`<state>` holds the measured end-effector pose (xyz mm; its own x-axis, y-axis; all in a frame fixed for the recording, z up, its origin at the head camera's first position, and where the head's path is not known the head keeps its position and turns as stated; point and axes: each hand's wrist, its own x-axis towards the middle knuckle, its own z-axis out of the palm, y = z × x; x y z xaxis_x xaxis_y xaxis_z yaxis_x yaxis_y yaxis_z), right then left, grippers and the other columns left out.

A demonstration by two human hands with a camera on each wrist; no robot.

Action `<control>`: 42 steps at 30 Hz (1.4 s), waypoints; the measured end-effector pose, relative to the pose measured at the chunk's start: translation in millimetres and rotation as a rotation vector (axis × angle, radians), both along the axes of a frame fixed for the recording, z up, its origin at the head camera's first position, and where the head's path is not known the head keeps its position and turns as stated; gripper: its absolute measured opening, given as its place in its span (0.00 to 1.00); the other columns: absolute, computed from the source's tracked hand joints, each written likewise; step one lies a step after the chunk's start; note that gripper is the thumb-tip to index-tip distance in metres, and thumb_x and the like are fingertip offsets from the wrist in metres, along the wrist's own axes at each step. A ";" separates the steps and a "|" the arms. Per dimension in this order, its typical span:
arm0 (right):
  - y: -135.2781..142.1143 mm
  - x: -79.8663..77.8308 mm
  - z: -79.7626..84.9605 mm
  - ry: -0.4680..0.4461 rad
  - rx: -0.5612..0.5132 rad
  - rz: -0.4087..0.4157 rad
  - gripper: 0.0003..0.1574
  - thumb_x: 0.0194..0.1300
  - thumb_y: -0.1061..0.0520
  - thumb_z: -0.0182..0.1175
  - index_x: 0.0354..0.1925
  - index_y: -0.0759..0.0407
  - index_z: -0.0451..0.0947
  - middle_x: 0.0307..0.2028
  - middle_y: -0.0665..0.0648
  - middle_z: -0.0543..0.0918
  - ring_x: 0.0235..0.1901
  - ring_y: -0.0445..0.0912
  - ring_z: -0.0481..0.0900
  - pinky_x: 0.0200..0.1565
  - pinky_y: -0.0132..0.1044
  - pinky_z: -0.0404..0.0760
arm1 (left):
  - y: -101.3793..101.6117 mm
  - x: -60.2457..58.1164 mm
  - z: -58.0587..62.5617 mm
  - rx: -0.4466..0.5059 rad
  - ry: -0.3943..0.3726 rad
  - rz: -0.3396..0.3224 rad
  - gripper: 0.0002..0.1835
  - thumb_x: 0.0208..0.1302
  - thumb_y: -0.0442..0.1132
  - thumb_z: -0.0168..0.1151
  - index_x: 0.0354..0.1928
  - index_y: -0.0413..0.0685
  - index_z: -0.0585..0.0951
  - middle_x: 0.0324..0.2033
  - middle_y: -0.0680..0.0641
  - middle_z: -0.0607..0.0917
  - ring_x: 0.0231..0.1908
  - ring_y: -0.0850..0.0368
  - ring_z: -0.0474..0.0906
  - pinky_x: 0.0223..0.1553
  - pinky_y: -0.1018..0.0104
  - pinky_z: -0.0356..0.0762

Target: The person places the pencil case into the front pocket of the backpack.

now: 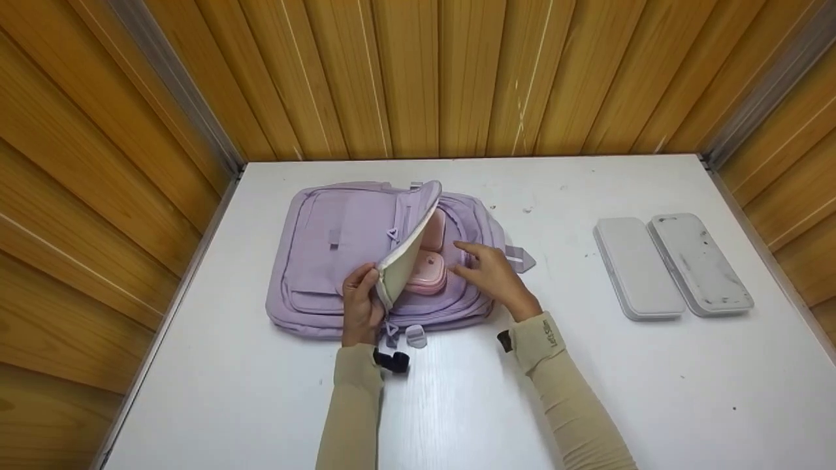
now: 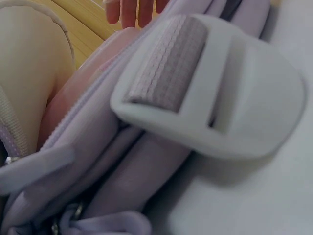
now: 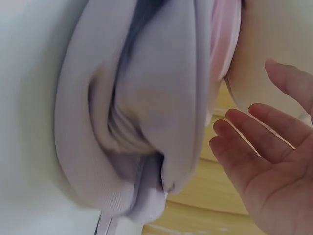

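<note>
A lilac backpack lies flat on the white table with its front pocket flap folded up, showing a cream lining. My left hand pinches the lower edge of that flap between thumb and fingers. Two pink rounded cases, a nearer case and a farther case, lie in the pocket, partly covered by the flap. Just right of them, my right hand hovers with fingers spread and nothing in them. The right wrist view shows that hand apart from the bag's side.
Two flat pale boxes, a plain one and a dark-smudged one, lie side by side at the right of the table. A plastic strap buckle hangs at the bag's near side. Wood-look walls enclose the table.
</note>
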<state>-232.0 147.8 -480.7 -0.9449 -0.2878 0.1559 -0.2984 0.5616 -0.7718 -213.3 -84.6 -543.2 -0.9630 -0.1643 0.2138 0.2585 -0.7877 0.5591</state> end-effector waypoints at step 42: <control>167.2 53.5 -9.6 0.001 -0.020 -0.605 0.51 0.59 0.53 0.68 0.72 0.65 0.53 0.73 0.69 0.52 0.73 0.65 0.47 0.73 0.56 0.48 | 0.0 1.2 0.3 -0.034 -0.042 0.010 0.06 0.46 0.37 0.76 0.29 0.53 0.88 0.26 0.57 0.86 0.29 0.66 0.81 0.35 0.76 0.79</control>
<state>-178.5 315.0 -490.3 -0.9400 0.3033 0.1563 0.0687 0.6170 -0.7840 -212.0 -84.6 -543.0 -0.9696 -0.1671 0.1790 0.2420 -0.7657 0.5959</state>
